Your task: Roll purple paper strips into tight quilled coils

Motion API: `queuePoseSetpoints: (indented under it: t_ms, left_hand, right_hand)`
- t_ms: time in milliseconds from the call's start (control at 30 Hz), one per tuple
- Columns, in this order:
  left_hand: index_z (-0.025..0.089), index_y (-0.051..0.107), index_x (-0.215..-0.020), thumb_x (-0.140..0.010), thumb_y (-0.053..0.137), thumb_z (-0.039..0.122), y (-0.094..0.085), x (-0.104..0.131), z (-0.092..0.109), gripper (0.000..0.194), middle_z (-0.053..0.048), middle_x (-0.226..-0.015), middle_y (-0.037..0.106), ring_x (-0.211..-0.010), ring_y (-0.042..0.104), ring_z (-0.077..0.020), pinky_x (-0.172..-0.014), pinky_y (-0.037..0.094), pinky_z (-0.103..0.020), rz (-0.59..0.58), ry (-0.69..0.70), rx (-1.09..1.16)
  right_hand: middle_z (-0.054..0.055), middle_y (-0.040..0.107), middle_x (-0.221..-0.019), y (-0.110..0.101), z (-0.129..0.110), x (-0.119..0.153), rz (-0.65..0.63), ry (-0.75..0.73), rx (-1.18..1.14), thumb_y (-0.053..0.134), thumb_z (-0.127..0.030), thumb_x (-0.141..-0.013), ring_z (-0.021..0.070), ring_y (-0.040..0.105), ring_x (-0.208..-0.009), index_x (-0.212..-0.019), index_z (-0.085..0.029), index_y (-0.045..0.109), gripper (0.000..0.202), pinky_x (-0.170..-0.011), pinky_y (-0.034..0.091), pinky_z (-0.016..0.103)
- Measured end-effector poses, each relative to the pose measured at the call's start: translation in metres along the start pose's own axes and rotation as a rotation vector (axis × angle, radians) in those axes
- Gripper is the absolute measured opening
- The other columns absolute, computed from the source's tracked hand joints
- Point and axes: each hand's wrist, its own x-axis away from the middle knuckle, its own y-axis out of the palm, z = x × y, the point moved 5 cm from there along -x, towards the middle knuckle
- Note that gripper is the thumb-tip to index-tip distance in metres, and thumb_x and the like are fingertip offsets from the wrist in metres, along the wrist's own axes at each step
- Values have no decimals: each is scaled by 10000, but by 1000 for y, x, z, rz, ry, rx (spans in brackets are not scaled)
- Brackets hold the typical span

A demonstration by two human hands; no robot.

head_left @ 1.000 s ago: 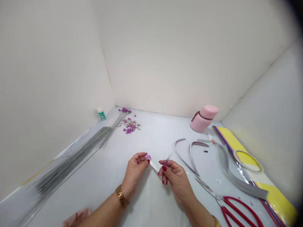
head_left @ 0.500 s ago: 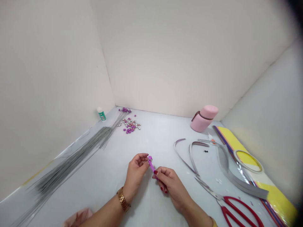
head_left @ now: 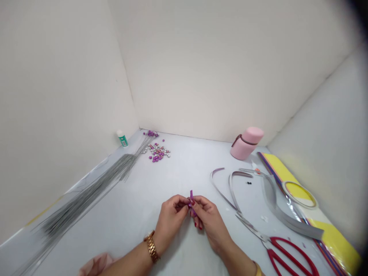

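Observation:
Both my hands meet low in the middle of the head view, over the white table. Between their fingertips is a narrow purple paper strip [head_left: 191, 194], partly hidden by the fingers, with one end sticking up. My left hand [head_left: 172, 214], with a gold watch at the wrist, pinches the strip from the left. My right hand [head_left: 211, 222] pinches it from the right, thumb on top. To the right lie scissors [head_left: 283, 245] with red handles and curled paper strips [head_left: 232, 191]. Small folded paper stars [head_left: 159, 153] in purple, white and pink are heaped farther back.
A bundle of thin grey wires [head_left: 94, 199] runs along the left, near a green-and-white glue stick [head_left: 122, 138]. A pink flask [head_left: 246, 143] stands back right. Coloured paper sheets [head_left: 324, 226], a tape roll [head_left: 300, 194] and grey strips [head_left: 296, 224] line the right side.
My hands have come together, the left moving right towards the right hand. The purple strip, stretched slantwise between them before, is now bunched at the fingertips with one end pointing up.

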Motion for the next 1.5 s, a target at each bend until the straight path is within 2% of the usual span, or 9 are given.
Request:
queuePoseSetpoints:
  t_ms: [133, 367, 467, 633, 800, 1000, 1167, 1267, 1500]
  left_hand:
    - [144, 593, -797, -712, 551, 141, 2, 0, -2, 95, -36, -739, 626, -674, 571, -143, -629, 445, -238, -64, 13, -41]
    - [150, 578, -891, -731, 497, 117, 13, 4, -5, 182, -15, -719, 594, -661, 538, -129, -610, 422, -220, -260, -16, -90]
    - [158, 555, -919, -771, 452, 136, 12, 6, -1, 181, -15, -724, 583, -669, 528, -131, -609, 409, -215, -244, 2, -121]
    - [184, 530, -952, -813, 412, 164, 9, 9, 12, 184, -14, -708, 583, -658, 529, -142, -621, 396, -219, -190, 90, -215]
    - [195, 499, -990, -832, 387, 157, 15, 13, 22, 197, -2, -694, 585, -627, 520, -130, -604, 384, -200, -283, 147, -256]
    - [188, 493, -987, -835, 384, 160, 11, 13, 22, 189, -11, -719, 587, -644, 526, -130, -623, 383, -210, -216, 176, -316]
    - [176, 461, -1000, -809, 435, 174, 15, 10, 2, 194, -1, -672, 567, -628, 549, -130, -613, 424, -227, -268, 20, -51]
    - [166, 476, -975, -807, 450, 197, 16, 8, -4, 172, -10, -675, 577, -645, 568, -136, -628, 439, -240, -245, -15, 20]
    - [185, 508, -948, -816, 430, 198, 12, 10, 7, 153, -6, -658, 616, -615, 574, -144, -596, 425, -229, -175, 55, -176]
  right_hand:
    - [-68, 440, -421, -12, -1, -3, 127, -40, -14, 651, -321, -688, 31, 330, -343, -735, -136, 613, 195, -334, 189, 148]
    - [-68, 487, -536, -41, -9, -16, 342, -180, -173, 622, -396, -692, 56, 427, -432, -794, -201, 538, 236, -413, 327, 154]
    - [-28, 547, -602, -37, -6, -16, 268, -100, -165, 601, -434, -700, 82, 477, -441, -819, -181, 557, 283, -382, 331, 175]
    - [-61, 459, -391, -14, 3, -10, 2, 38, 74, 571, -419, -739, 63, 368, -328, -701, -147, 563, 274, -339, 234, 170]
    - [-54, 485, -436, -16, 1, -10, 76, -50, 91, 565, -394, -754, 67, 396, -383, -725, -143, 563, 252, -388, 278, 182]
    - [-50, 474, -410, -14, 1, -8, 25, -44, 135, 540, -432, -760, 73, 377, -367, -614, -157, 521, 312, -379, 262, 193]
    - [-68, 448, -433, -20, -5, -9, 124, -99, 133, 517, -454, -767, 80, 381, -396, -667, -176, 527, 296, -411, 277, 196]
    - [-52, 480, -431, -16, -5, -9, 64, -62, 146, 503, -488, -759, 81, 393, -373, -654, -173, 508, 332, -391, 283, 196]
    - [-62, 466, -413, -11, 1, -5, 11, -56, 216, 533, -492, -734, 79, 377, -362, -591, -189, 452, 344, -386, 272, 196]
